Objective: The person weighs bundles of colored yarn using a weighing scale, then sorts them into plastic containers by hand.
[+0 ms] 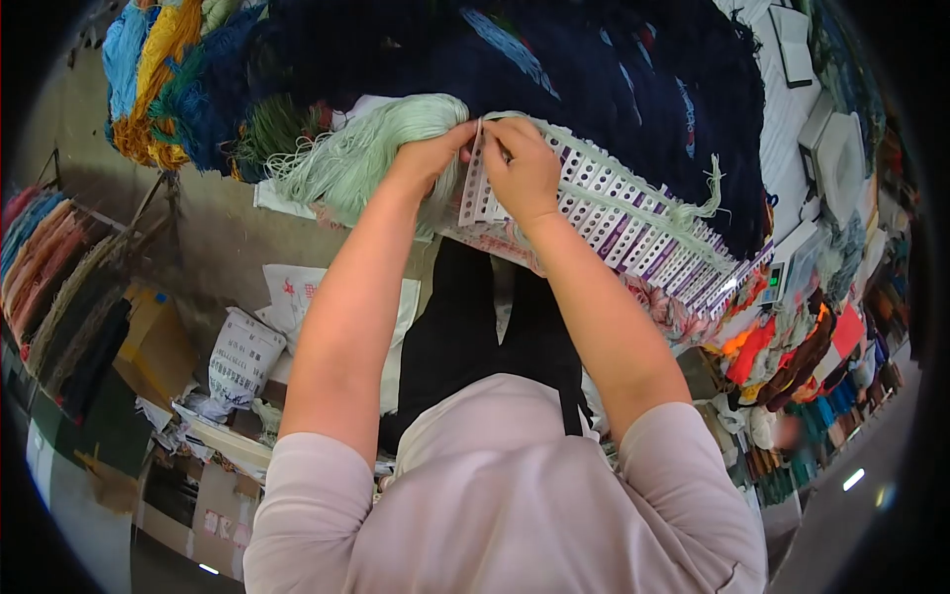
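A thick hank of pale green thread (371, 153) lies at the table's near edge. My left hand (432, 158) rests against its right end, fingers closed on the upper edge of a white card with punched holes (472, 193). Beside it, my right hand (524, 168) has its fingertips pinched at the top of that card, where pale green strands run; the exact grip is partly hidden. To the right, a long row of similar white and purple punched cards (633, 223) lies overlapped, with pale green thread along it.
A dark navy heap of yarn (614, 89) covers the table behind. Blue and yellow hanks (158, 69) hang at the far left. A small scale (792, 267) stands right of the cards. Coloured hanks hang on a rack (59, 277) at left, near a cardboard box (156, 342).
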A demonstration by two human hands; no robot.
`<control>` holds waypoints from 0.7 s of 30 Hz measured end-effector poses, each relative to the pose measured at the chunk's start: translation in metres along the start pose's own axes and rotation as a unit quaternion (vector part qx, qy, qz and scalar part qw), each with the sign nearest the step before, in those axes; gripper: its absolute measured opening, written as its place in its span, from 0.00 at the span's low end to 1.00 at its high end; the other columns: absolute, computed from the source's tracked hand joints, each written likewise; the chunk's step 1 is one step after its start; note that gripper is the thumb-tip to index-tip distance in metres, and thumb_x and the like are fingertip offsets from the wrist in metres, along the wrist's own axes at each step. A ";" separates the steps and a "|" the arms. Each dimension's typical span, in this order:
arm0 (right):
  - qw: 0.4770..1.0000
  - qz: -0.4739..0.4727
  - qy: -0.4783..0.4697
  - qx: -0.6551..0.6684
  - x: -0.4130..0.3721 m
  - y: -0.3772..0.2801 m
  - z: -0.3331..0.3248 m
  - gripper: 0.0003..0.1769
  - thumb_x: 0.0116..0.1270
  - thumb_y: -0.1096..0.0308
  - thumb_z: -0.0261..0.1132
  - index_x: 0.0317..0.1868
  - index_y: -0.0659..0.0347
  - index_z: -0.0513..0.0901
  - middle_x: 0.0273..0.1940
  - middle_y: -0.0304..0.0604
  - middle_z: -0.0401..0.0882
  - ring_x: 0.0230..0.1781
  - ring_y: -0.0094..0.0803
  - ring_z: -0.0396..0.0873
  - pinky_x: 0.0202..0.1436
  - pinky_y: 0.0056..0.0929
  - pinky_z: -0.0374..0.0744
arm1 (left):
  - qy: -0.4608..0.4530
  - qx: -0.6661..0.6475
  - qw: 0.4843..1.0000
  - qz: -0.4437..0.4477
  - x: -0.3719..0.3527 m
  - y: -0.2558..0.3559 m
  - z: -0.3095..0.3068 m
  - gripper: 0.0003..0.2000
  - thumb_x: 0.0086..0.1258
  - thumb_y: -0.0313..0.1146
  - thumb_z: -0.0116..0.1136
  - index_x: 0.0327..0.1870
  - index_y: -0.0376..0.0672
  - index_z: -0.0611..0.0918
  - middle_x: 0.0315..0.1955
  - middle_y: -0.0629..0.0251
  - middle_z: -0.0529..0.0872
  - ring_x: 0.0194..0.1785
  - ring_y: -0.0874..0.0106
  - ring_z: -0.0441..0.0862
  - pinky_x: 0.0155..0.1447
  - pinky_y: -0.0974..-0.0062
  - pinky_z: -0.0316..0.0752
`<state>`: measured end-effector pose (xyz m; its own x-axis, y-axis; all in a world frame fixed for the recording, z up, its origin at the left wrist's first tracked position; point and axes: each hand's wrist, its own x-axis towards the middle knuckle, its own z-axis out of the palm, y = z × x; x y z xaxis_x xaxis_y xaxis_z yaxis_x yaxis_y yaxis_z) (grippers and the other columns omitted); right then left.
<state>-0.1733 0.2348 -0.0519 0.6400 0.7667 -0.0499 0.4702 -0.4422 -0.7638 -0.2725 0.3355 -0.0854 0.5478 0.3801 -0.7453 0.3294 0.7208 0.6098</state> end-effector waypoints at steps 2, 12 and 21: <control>0.998 0.033 -0.024 0.048 -0.004 0.006 -0.002 0.08 0.58 0.69 0.64 0.38 0.58 0.86 0.39 0.39 0.83 0.38 0.40 0.81 0.40 0.31 0.78 | 0.014 -0.011 1.000 0.018 0.000 -0.004 0.002 0.07 0.65 0.34 0.60 0.28 0.43 0.83 0.21 0.73 0.80 0.24 0.80 0.74 0.30 0.82 0.67; 0.979 -0.015 -0.078 -0.186 0.004 0.013 -0.013 0.09 0.56 0.66 0.66 0.38 0.54 0.81 0.36 0.40 0.72 0.32 0.42 0.79 0.35 0.40 0.79 | 0.237 -0.180 0.950 0.091 -0.017 0.027 -0.068 0.13 0.66 0.36 0.54 0.48 0.41 0.79 0.33 0.64 0.82 0.37 0.70 0.80 0.41 0.70 0.77; 0.962 -0.172 -0.006 -0.211 0.019 0.009 -0.022 0.08 0.51 0.72 0.65 0.34 0.57 0.80 0.34 0.38 0.77 0.40 0.39 0.76 0.42 0.39 0.72 | 0.049 -0.306 0.950 0.031 -0.036 0.031 -0.050 0.15 0.65 0.34 0.54 0.51 0.37 0.76 0.43 0.54 0.83 0.46 0.60 0.82 0.52 0.64 0.77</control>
<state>-0.1430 0.2350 -0.0455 0.3969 0.9056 0.1499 0.8592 -0.3090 -0.4078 -0.3202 0.3728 -0.0535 0.4680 0.4635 -0.7524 -0.2268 0.8859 0.4047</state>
